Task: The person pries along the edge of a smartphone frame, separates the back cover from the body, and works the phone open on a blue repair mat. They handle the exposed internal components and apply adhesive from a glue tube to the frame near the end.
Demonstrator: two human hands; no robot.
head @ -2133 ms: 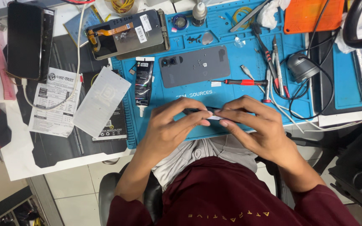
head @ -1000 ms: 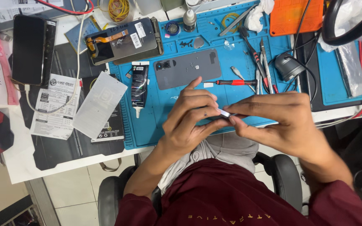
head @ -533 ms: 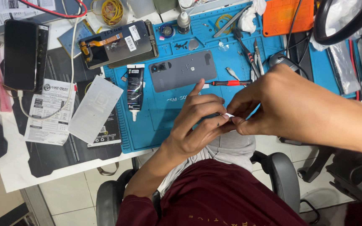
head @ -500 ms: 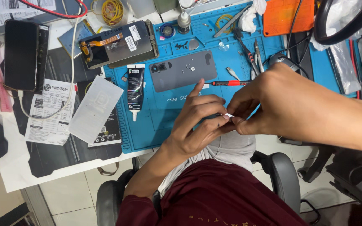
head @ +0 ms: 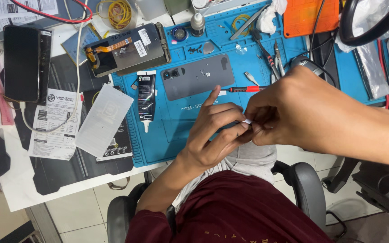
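Observation:
My left hand [head: 214,132] and my right hand [head: 289,110] meet above the front edge of the blue work mat [head: 172,135]. Together they pinch a small white piece [head: 247,121] between the fingertips; most of it is hidden by the fingers. My left forefinger points up and away from the pinch. Just beyond the hands lie a grey phone back cover [head: 197,77] and a red-handled screwdriver [head: 245,89]. A black glue tube [head: 146,97] lies to the left of the cover.
An opened phone screen assembly [head: 124,49] lies at the mat's back left. A black phone [head: 22,63], papers [head: 55,123] and a white sheet [head: 104,119] sit on the left. Tweezers [head: 266,51], an orange pad [head: 309,15] and cables are at the back right. A chair [head: 309,191] is below.
The hands have stayed pinched on the small white piece. My right hand and forearm have risen closer to the camera, and the view has shifted slightly.

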